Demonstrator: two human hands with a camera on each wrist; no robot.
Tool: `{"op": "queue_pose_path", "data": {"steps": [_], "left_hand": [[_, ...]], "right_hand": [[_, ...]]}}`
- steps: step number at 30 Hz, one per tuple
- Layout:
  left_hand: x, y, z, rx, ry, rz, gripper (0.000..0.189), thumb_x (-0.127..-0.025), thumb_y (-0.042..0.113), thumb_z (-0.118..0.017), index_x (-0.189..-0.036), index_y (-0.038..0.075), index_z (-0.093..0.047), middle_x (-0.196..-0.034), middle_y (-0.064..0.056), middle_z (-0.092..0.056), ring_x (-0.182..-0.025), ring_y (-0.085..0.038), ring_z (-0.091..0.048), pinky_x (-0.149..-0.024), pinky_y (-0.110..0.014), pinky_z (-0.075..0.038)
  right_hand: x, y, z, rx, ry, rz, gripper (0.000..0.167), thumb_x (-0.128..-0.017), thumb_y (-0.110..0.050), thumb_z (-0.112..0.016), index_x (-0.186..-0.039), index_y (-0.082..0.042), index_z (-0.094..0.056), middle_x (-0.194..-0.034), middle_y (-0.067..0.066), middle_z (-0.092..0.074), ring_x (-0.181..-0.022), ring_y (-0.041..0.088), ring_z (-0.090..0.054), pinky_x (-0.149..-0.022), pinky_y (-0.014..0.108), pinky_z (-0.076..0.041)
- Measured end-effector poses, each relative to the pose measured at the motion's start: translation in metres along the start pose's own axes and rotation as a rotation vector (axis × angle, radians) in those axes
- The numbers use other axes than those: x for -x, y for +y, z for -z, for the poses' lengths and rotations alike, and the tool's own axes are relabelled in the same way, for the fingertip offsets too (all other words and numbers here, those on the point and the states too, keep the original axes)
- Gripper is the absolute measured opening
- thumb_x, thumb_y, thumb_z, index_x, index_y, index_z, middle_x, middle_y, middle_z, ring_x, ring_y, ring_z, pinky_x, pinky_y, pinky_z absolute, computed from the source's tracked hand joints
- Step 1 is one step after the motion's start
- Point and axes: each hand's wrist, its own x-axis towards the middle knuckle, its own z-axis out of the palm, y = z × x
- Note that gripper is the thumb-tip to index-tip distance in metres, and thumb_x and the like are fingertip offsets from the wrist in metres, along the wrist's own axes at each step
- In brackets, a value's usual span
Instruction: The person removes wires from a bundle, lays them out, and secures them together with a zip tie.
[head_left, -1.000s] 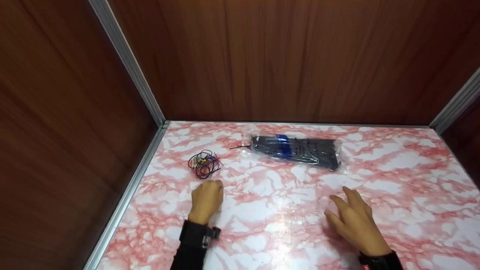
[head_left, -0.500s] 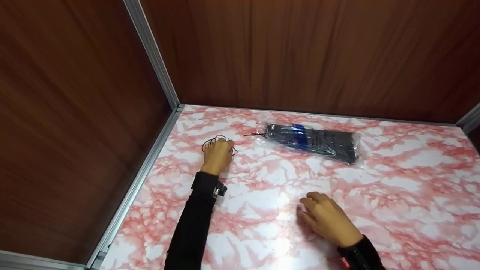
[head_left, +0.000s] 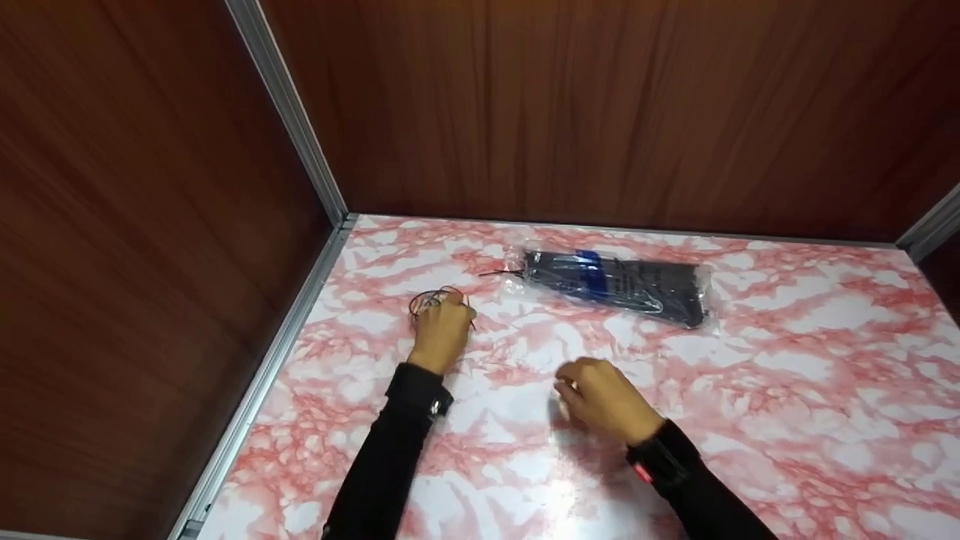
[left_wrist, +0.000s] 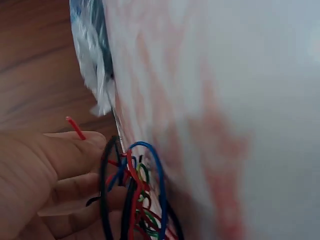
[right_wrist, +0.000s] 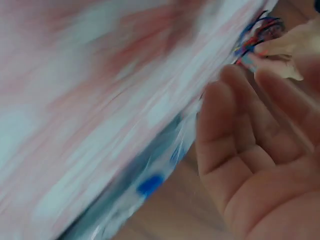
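My left hand [head_left: 442,330] is over a tangled bundle of thin coloured wires on the table, and its fingers hide part of the coils. In the left wrist view, thumb and fingers pinch the wires [left_wrist: 134,190], which are black, red, blue and green; one red end pokes up past the thumb. My right hand [head_left: 604,397] hovers over the table to the right, with loosely bent fingers and nothing in it. The right wrist view shows its bare palm [right_wrist: 270,185], with the left hand and the wires beyond.
Behind the hands lies a clear plastic bag [head_left: 615,289] with a blue band, holding dark, long, thin pieces; thin dark ends stick out at its left. The red-and-white marbled tabletop [head_left: 787,360] meets brown wood panels [head_left: 570,112] at the back and sides.
My left hand has reached forward onto the wires, and its fingers have taken hold of them. My right hand has moved left, towards the left hand. The head view has shifted a little.
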Motion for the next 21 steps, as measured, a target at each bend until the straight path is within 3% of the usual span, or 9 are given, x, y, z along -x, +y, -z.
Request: {"op": "queue_pose_path", "data": {"steps": [3, 7, 10, 14, 17, 21], "left_hand": [[0.012, 0.012, 0.0, 0.037, 0.037, -0.06, 0.018, -0.083, 0.005, -0.065, -0.073, 0.017, -0.074, -0.077, -0.003, -0.066, -0.063, -0.031, -0.064, -0.051, -0.044, -0.05], [0.023, 0.026, 0.001, 0.058, 0.053, -0.103, 0.013, -0.081, 0.01, -0.069, -0.071, 0.018, -0.072, -0.07, -0.001, -0.066, -0.063, -0.029, -0.065, -0.052, -0.043, -0.049], [0.027, 0.031, 0.001, 0.068, 0.048, -0.126, 0.011, -0.079, 0.01, -0.07, -0.072, 0.018, -0.071, -0.072, 0.001, -0.066, -0.064, -0.029, -0.065, -0.052, -0.043, -0.048], [0.03, 0.036, 0.0, 0.086, 0.048, -0.133, 0.011, -0.078, 0.009, -0.07, -0.074, 0.019, -0.071, -0.073, 0.003, -0.065, -0.064, -0.029, -0.064, -0.051, -0.043, -0.048], [0.031, 0.036, -0.001, 0.087, 0.045, -0.123, 0.006, -0.079, 0.013, -0.072, -0.077, 0.019, -0.072, -0.076, 0.002, -0.065, -0.063, -0.03, -0.064, -0.049, -0.043, -0.047], [0.032, 0.036, -0.003, 0.051, 0.016, -0.093, 0.006, -0.083, 0.022, -0.073, -0.087, 0.024, -0.076, -0.088, 0.0, -0.063, -0.063, -0.031, -0.063, -0.047, -0.044, -0.047]], "right_hand": [[-0.029, -0.009, -0.009, -0.143, -0.023, -0.119, 0.019, -0.088, -0.007, -0.065, -0.071, -0.015, -0.066, -0.065, -0.012, -0.055, -0.058, 0.006, -0.052, -0.057, 0.028, -0.047], [-0.059, -0.017, -0.028, -0.298, -0.089, -0.304, 0.021, -0.093, -0.017, -0.063, -0.075, -0.009, -0.07, -0.065, -0.005, -0.061, -0.057, 0.011, -0.055, -0.054, 0.028, -0.046], [-0.071, -0.021, -0.04, -0.43, -0.148, -0.44, 0.025, -0.094, -0.022, -0.064, -0.081, -0.002, -0.071, -0.068, 0.008, -0.066, -0.058, 0.022, -0.062, -0.052, 0.03, -0.049], [-0.077, -0.025, -0.051, -0.583, -0.184, -0.578, 0.022, -0.092, -0.015, -0.065, -0.085, 0.005, -0.069, -0.075, 0.019, -0.069, -0.06, 0.03, -0.066, -0.048, 0.031, -0.051], [-0.078, -0.024, -0.055, -0.556, -0.149, -0.613, 0.018, -0.089, -0.011, -0.063, -0.082, 0.005, -0.069, -0.072, 0.016, -0.069, -0.055, 0.022, -0.062, -0.048, 0.028, -0.047], [-0.073, -0.017, -0.057, -0.402, -0.074, -0.595, 0.019, -0.083, -0.015, -0.062, -0.067, -0.005, -0.067, -0.06, 0.002, -0.062, -0.054, 0.014, -0.053, -0.048, 0.026, -0.038]]}}
